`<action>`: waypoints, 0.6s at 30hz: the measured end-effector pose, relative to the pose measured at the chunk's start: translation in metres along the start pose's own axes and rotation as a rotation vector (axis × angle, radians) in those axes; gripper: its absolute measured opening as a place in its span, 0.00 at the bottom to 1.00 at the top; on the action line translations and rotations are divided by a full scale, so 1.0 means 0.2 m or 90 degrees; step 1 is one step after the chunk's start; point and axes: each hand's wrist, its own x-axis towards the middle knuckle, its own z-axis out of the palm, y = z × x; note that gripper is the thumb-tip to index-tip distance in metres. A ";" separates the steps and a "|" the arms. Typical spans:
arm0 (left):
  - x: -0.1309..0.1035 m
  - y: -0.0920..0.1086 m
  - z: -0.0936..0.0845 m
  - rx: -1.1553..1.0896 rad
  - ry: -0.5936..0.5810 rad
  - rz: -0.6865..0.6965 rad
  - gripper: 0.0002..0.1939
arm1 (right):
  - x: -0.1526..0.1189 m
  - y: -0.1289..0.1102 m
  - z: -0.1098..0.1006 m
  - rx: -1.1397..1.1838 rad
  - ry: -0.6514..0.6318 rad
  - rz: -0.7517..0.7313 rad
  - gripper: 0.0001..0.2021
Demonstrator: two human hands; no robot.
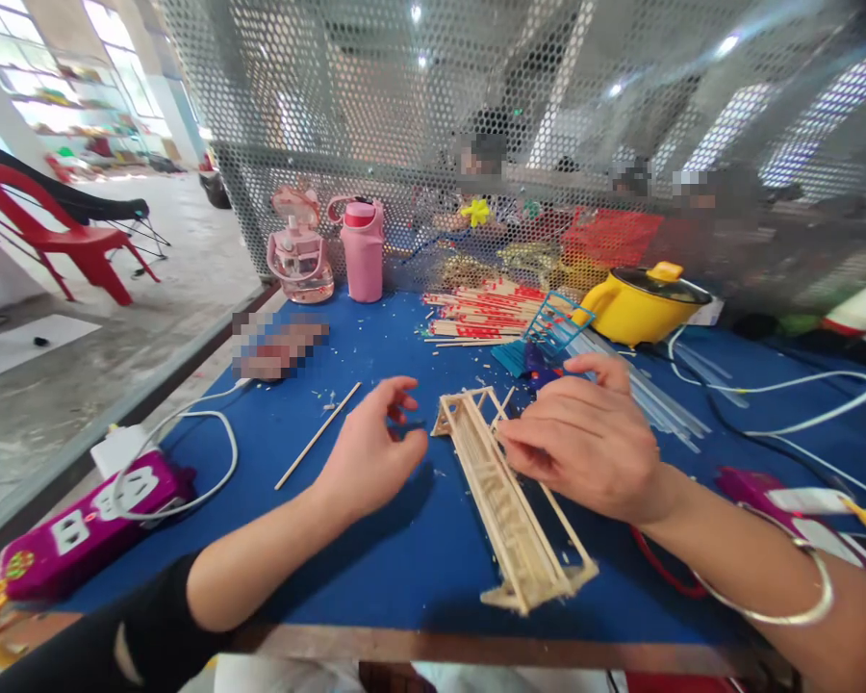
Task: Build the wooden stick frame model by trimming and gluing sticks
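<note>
A long bridge-like frame of thin wooden sticks [509, 510] lies on the blue table top [375, 558], running from the middle toward the front edge. My right hand [584, 443] rests on its far half, fingers pinching the frame's upper rail. My left hand [371, 448] hovers just left of the frame's far end, fingers curled and apart, with nothing in it. A single loose wooden stick [318, 435] lies on the table to the left of that hand.
A purple power strip [79, 529] with a white cable sits at the front left. At the back stand two pink bottles [361, 248], a pile of red-tipped sticks [476, 313], a blue plastic rack [545, 337], a yellow pot [642, 303]. Clear rods and cables lie right. A perforated screen backs the table.
</note>
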 end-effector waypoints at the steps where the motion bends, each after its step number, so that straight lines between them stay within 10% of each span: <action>1: 0.03 -0.04 0.02 0.003 -0.045 0.014 0.26 | 0.00 0.01 0.01 0.000 -0.005 0.005 0.05; 7: 0.12 -0.12 0.19 -0.178 -0.091 0.020 0.13 | 0.04 0.04 0.08 0.019 -0.010 0.033 0.06; 18: 0.07 -0.11 0.15 -0.229 -0.021 0.023 0.08 | 0.10 0.06 0.11 0.103 -0.095 -0.025 0.07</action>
